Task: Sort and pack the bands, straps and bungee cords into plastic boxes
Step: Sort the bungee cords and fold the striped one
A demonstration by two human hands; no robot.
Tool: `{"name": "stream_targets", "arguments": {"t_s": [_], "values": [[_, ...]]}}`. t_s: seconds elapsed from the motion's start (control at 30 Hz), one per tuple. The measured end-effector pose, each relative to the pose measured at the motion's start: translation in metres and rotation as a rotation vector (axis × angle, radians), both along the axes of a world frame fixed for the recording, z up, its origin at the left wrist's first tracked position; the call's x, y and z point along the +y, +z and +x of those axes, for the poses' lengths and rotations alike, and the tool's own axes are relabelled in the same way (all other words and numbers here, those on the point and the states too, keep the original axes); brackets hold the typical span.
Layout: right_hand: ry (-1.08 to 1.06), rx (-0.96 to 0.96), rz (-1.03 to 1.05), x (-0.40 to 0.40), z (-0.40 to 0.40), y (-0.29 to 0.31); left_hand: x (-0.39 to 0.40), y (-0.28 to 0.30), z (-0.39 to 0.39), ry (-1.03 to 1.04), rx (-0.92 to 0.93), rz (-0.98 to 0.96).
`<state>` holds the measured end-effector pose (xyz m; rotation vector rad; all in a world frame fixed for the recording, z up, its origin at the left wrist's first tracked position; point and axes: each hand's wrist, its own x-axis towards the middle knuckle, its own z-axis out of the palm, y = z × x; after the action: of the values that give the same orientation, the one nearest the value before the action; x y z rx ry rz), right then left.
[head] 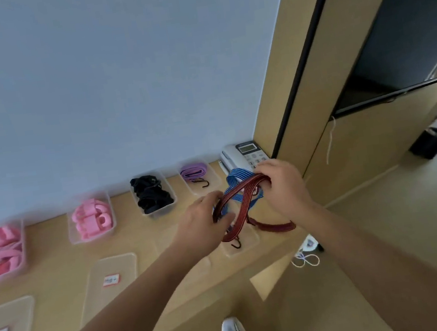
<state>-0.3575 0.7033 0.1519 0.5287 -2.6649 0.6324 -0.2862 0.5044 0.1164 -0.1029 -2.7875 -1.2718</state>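
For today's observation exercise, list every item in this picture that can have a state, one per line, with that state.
Left hand: grips the red bungee cord.
Right hand: grips the same cord.
Red bungee cord: looped, held above a clear plastic box.
Blue bungee cord: bunched behind it.
Four clear plastic boxes along the wall: open, filled.
Clear plastic lid with red label: off, lying flat.

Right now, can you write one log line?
left hand: holds red bungee cord | right hand: holds same cord | blue cord: underneath
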Motion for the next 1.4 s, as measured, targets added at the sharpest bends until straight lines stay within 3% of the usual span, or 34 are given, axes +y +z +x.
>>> {"name": "stream_targets", "arguments": {"t_s": [0.3,0.7,1.0,1.23,1.4], "values": [[-0.044,-0.169,-0.079,-0.031,0.003,0.008,-0.021,0.000,0.005,0.077,-0.144,0.114],[0.053,0.097,-0.155,-0.009,0.016,0.070,-0.001,0.035,-0.007,0.072,0.019,0.135],[0.081,0.188,-0.219,0.027,0.016,0.133,0.038,0.073,-0.013,0.079,0.119,0.150],[0.133,0.180,-0.427,0.040,0.012,0.148,0.064,0.074,-0.007,0.090,0.103,0.164],[0.156,0.123,-0.519,0.054,0.016,0.133,0.073,0.046,-0.005,0.069,-0.019,-0.020]]}}
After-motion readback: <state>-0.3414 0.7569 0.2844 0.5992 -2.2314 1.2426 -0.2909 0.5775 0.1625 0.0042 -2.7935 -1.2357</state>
